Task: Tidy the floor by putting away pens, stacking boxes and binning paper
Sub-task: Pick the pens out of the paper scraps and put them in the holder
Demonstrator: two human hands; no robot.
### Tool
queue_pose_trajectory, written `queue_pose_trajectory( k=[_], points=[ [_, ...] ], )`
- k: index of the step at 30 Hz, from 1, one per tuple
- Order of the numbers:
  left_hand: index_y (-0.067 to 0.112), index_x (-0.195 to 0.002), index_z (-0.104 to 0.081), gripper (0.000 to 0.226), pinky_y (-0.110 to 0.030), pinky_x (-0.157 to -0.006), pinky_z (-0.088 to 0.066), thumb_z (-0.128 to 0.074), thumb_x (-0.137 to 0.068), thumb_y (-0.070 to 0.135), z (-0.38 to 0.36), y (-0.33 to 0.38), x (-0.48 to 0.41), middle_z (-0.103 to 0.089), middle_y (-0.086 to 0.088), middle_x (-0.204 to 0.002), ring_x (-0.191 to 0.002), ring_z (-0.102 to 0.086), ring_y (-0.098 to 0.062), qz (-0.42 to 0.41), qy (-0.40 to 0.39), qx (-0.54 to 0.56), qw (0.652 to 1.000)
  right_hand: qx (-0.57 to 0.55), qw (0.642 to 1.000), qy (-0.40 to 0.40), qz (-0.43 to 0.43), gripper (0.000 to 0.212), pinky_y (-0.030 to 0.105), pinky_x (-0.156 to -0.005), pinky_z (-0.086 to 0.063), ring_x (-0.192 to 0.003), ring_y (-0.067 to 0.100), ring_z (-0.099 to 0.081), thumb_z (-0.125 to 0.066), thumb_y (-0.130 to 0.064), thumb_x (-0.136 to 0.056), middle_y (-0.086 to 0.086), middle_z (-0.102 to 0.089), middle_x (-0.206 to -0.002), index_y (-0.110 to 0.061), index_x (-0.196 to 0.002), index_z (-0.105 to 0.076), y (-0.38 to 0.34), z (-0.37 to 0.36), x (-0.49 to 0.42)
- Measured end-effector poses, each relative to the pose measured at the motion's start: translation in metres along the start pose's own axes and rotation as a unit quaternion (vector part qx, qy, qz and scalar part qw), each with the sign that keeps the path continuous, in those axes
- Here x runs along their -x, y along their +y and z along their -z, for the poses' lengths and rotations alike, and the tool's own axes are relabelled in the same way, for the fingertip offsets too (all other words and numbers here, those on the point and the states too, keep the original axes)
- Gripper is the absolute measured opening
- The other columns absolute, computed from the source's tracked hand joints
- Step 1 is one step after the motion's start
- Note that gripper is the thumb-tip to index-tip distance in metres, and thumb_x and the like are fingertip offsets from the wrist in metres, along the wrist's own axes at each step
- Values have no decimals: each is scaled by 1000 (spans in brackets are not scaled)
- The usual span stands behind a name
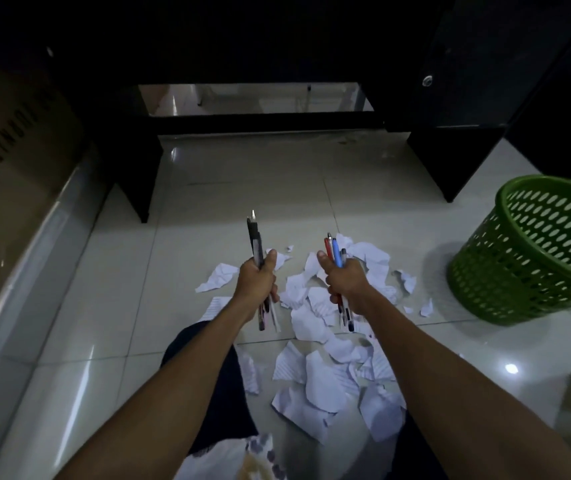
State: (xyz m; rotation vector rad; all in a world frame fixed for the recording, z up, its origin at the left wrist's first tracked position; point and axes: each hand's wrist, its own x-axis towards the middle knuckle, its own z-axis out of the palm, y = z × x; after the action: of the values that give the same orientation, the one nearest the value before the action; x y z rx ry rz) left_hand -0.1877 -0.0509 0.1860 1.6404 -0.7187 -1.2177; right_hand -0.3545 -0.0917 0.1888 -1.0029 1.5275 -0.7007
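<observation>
My left hand (255,284) is shut on a bundle of dark pens (255,242) that stick up above the fist and down below it. My right hand (345,284) grips a second bundle of pens (336,251), red, blue and black among them. Both fists are held up side by side over the tiled floor. Beneath and around them lie several torn and crumpled pieces of white paper (322,379), spread from under my hands back toward my legs.
A green perforated plastic bin (533,251) stands on the floor at the right, tilted in view. A dark desk (457,147) with black legs spans the back. A large brown cardboard box (10,140) stands along the left. My dark-clothed knee (218,382) is low centre.
</observation>
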Motion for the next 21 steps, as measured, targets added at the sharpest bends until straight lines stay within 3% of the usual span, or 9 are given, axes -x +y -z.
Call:
queue_pose_trajectory(
  k=[4,11,15,21],
  points=[
    [17,-74,-40,28,-20,-40,-35,-50,-98,27,-3,-17,-4,-35,-3,-58,-46,-34,-15,9,-26,-9,1000,-14,1000,-7,-22,36,20,-37,-31,-36,11,-33,-67,-41,-87,2,-37,-55,-15,-73,-46,14,4,-8],
    [13,-67,-47,34,-19,-38,-34,-65,-88,32,10,-33,-4,-48,-3,-50,-37,-38,-13,-3,19,-49,999,-15,999,-14,-29,37,22,-38,-34,-33,12,-37,-68,-34,-87,2,-40,-49,-14,-69,-44,27,-10,-10],
    [2,-87,-62,26,-21,-41,-37,-70,-86,26,22,-21,-4,-65,-8,-62,-36,-44,-10,2,37,-74,997,5,1000,-14,-21,36,23,-38,-37,-35,14,-44,-68,-34,-87,6,-48,-51,-10,-69,-48,11,-15,-2],
    [2,-81,-61,32,-17,-35,-33,-59,-93,32,36,25,21,-51,-6,-53,-31,-40,-6,-6,71,-66,995,36,999,-18,-12,36,22,-38,-36,-37,15,-43,-64,-39,-89,6,-45,-53,-10,-75,-48,-26,-24,27]
  ],
)
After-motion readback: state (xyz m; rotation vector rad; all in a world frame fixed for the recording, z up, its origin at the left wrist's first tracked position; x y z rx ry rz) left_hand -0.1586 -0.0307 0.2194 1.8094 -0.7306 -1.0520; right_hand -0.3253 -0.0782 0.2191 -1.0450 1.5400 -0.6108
